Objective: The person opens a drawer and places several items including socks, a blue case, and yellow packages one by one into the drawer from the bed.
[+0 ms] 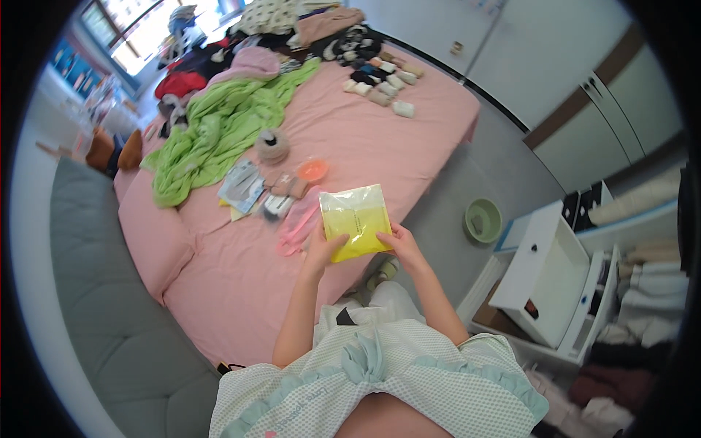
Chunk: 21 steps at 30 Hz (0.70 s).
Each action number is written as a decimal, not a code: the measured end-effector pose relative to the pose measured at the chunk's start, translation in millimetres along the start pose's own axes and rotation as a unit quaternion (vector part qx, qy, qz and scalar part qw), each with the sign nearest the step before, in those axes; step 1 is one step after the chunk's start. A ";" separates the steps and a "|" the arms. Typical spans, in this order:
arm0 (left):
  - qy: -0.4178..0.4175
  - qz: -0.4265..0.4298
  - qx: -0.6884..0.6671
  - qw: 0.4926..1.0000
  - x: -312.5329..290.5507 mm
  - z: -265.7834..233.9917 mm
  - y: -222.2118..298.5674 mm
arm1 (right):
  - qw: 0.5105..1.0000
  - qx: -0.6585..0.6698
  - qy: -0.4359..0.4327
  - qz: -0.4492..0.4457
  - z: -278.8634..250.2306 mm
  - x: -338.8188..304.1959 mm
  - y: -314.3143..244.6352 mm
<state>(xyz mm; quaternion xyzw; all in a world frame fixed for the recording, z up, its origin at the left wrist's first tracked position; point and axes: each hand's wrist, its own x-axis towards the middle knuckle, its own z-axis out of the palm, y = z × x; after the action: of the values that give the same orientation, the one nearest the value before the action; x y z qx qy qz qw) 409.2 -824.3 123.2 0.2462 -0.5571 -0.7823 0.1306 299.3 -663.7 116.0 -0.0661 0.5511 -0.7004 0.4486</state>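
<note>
Between both hands I hold up a glossy yellow packet [355, 219], paler toward its top, in front of my body. My left hand [321, 247] grips its lower left edge, the thumb lying on the front. On the opposite edge my right hand [400, 244] closes the same way, thumb in front; the fingers behind are hidden. Just beyond the packet on the bed are a pink strappy item [298, 223], an orange bowl-like item [312, 170], a light blue flat packet [242, 185] and a beige rounded item [272, 146].
A pink-sheeted bed [234, 292] bears a green blanket [219, 131], heaped clothes [248, 62] and several rolled socks [383, 77]. A grey padded headboard [102, 306] stands left. On the right are a green basin [483, 220], a tilted white drawer [544, 277] and folded clothes [653, 292].
</note>
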 end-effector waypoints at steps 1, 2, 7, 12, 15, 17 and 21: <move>-0.022 -0.004 0.005 1.000 1.6 8.1 -4.2 | 1.000 -0.013 0.021 0.000 -11.5 -8.0 3.2; -0.046 -0.008 0.023 0.999 3.7 16.2 -9.2 | 0.999 -0.025 0.042 0.000 -21.8 -17.5 4.6; -0.144 -0.060 0.085 0.984 13.8 72.7 -32.4 | 0.992 -0.006 0.111 -0.059 -66.8 -78.8 -2.6; -0.221 -0.048 0.144 0.964 9.2 152.4 -39.8 | 0.983 -0.005 0.181 -0.040 -114.8 -142.9 -13.7; -0.286 -0.024 0.134 0.948 10.2 203.8 -60.1 | 0.973 0.033 0.220 -0.054 -152.9 -176.0 -5.8; -0.309 -0.046 0.111 0.943 9.4 234.8 -77.4 | 0.972 0.066 0.217 -0.057 -178.5 -194.5 -1.3; -0.342 -0.086 0.112 0.929 -1.5 300.1 -105.0 | 0.963 0.099 0.240 -0.074 -224.7 -237.9 -6.5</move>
<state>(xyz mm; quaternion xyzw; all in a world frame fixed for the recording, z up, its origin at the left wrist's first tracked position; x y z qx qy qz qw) 258.6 -545.1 102.7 0.0233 -0.6290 -0.7595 -0.1644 303.8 -336.8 130.7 0.1079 0.5637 -0.7784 0.2543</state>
